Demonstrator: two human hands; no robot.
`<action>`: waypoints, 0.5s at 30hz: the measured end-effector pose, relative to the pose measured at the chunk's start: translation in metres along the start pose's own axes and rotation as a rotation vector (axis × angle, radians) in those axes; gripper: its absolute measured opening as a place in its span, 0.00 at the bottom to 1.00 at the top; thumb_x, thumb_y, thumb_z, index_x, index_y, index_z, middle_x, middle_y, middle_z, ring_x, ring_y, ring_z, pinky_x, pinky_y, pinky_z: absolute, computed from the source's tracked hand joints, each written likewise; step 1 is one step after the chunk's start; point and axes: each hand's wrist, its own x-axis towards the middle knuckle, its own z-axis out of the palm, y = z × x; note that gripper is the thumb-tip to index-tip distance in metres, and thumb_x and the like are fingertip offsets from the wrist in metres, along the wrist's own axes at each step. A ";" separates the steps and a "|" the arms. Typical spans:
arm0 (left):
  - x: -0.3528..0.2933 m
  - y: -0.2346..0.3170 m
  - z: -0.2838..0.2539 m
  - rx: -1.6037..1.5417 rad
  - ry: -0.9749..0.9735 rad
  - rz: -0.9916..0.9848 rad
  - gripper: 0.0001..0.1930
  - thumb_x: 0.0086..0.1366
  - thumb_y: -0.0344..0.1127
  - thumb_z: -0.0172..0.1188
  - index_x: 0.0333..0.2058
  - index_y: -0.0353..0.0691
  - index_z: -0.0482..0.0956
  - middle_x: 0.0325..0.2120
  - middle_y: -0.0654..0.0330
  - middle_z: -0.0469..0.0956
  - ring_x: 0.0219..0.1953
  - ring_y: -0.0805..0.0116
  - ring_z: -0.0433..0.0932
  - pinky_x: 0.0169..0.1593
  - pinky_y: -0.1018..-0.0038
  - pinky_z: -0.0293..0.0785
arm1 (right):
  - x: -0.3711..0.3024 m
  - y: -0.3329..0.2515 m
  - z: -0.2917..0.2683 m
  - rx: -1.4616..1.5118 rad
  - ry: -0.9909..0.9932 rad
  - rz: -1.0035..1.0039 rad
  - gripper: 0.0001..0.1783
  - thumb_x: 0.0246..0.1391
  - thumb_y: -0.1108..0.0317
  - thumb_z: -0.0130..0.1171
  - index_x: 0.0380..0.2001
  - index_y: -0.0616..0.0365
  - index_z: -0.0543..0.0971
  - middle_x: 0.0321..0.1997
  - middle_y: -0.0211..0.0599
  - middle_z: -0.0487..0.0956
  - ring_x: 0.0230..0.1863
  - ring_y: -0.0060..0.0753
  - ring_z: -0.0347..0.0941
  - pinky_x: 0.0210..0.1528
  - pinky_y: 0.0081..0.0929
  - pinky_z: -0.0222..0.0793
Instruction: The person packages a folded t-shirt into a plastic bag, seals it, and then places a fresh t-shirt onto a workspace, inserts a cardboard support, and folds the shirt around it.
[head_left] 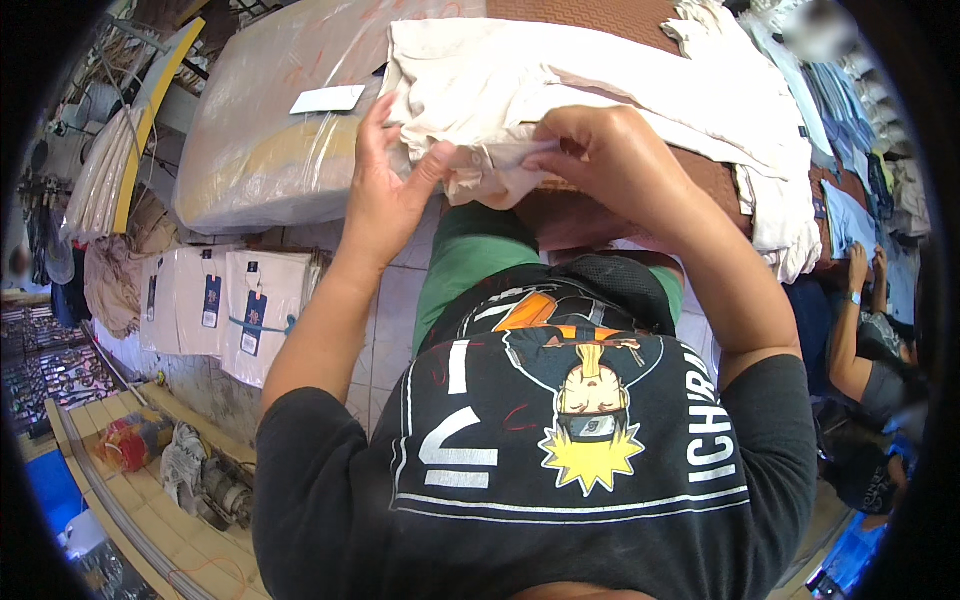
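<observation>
A cream cloth garment [480, 75] lies spread over the brown padded surface in front of me, its long parts stretching off to the right. My right hand [605, 150] pinches a bunched near edge of this garment between thumb and fingers. On the other side of the bunched part, my left hand [395, 185] is open, thumb and fingers apart, with the thumb close against the cloth. Whether that thumb touches it I cannot tell. A small white card [328, 99] lies left of the garment on a plastic-wrapped bundle [270, 150].
Folded cream garments with dark tags [240, 300] stand at the lower left. More cream cloth [775, 215] hangs over the surface's right end. Blue garments [825, 110] lie at the far right, where another person's arms [850, 320] reach in. Shoes [205, 480] sit at the lower left.
</observation>
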 end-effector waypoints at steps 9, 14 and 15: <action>0.063 0.025 0.000 0.298 -0.565 0.522 0.17 0.49 0.36 0.66 0.37 0.36 0.77 0.50 0.54 0.72 0.51 0.57 0.72 0.54 0.66 0.66 | 0.034 0.000 -0.050 -0.130 -0.043 -0.138 0.09 0.46 0.67 0.62 0.31 0.58 0.79 0.25 0.40 0.79 0.27 0.37 0.75 0.31 0.28 0.69; 0.089 0.025 -0.015 0.359 -0.653 0.433 0.14 0.51 0.35 0.66 0.33 0.33 0.78 0.36 0.55 0.79 0.40 0.61 0.77 0.46 0.71 0.71 | 0.037 0.015 -0.064 -0.261 -0.046 -0.103 0.10 0.46 0.66 0.61 0.33 0.56 0.80 0.28 0.41 0.80 0.31 0.41 0.77 0.34 0.33 0.70; 0.092 0.026 -0.016 0.366 -0.654 0.377 0.14 0.51 0.34 0.66 0.33 0.33 0.77 0.34 0.55 0.79 0.38 0.61 0.78 0.45 0.72 0.71 | 0.036 0.016 -0.066 -0.263 -0.028 -0.091 0.09 0.46 0.66 0.61 0.33 0.56 0.80 0.28 0.41 0.80 0.32 0.41 0.77 0.35 0.34 0.70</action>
